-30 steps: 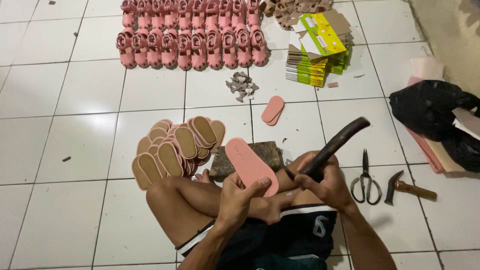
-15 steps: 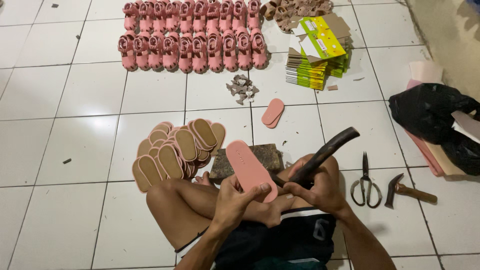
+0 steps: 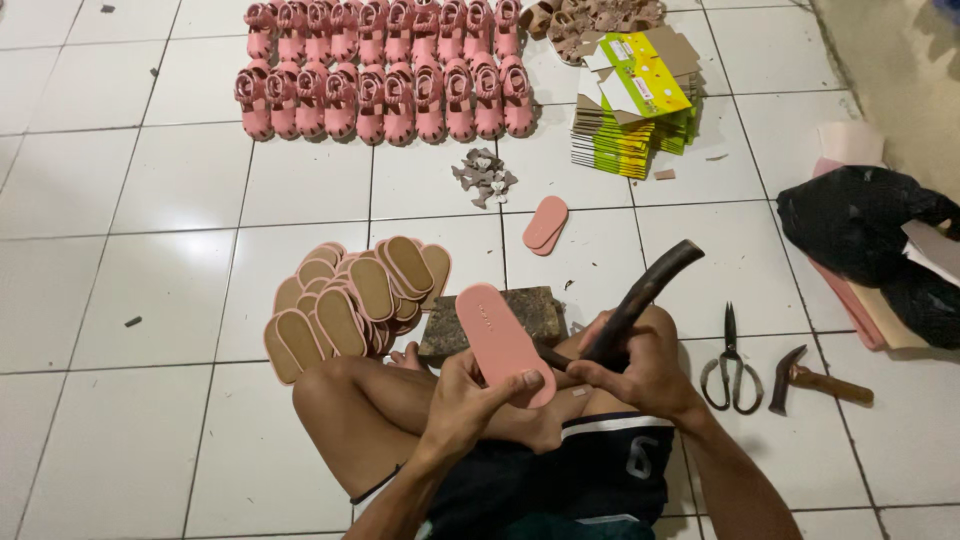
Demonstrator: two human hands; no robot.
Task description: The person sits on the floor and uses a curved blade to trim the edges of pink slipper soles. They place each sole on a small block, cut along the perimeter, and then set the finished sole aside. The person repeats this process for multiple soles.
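Stack of flat folded cartons (image 3: 632, 110), yellow-green-white with brown card, on tiles far right of pink sandals.

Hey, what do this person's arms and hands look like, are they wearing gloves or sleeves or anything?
No gloves and no sleeves: both forearms are bare down to the wrists. The left hand and the right hand show no rings, watch or bands that I can make out. Fingernails are short and plain. Nearby clothing is dark shorts with a white stripe and a white numeral.

Tool's (image 3: 640, 300) working end hidden behind right hand (image 3: 640, 370) and pink sole (image 3: 500, 340). Sole covers part of stone block (image 3: 530, 310). Top sandal row (image 3: 380, 20) cropped by frame edge. Grey scraps (image 3: 484, 176) too small to identify.
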